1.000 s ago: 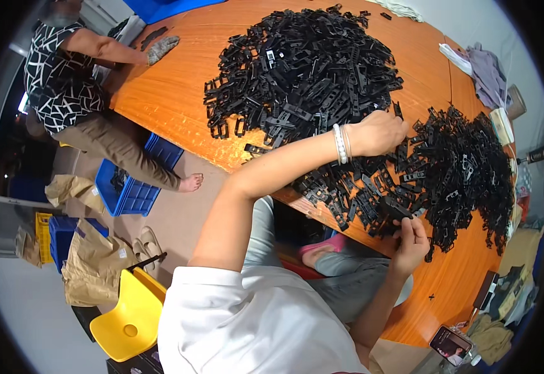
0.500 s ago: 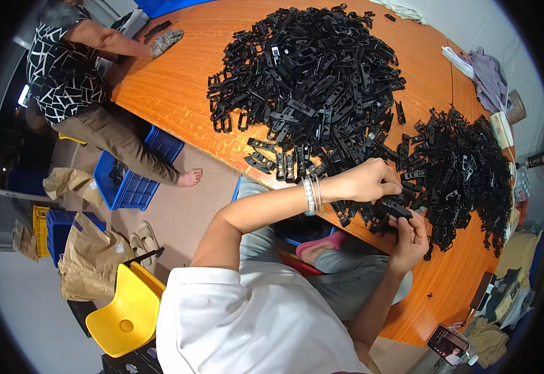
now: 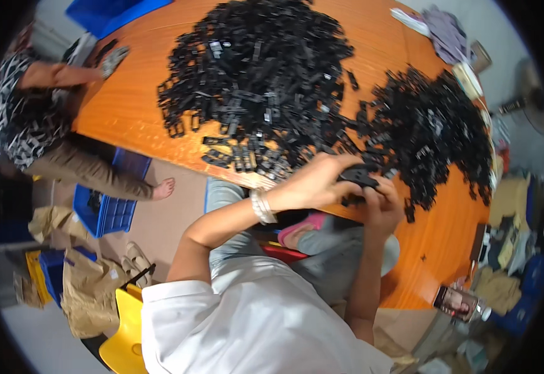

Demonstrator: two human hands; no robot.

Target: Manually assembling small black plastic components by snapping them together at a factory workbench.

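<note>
My left hand, with bracelets at its wrist, grips a black plastic part between thumb and fingers. The fingers of my right hand close on the same part from the other side. Both hands hold it just above the table's near edge, and motion blur hides its details. Beyond them spreads a large heap of black plastic parts. To the right of my hands lies a smaller heap of similar parts.
A co-worker's gloved hand rests on the wooden table at the far left. Blue crates, paper bags and a yellow chair stand on the floor at left. A phone sits at the right corner.
My hands have come up and left from the heap's edge, now together around the black part. The whole view has shifted, moving the table and heaps up and left.
</note>
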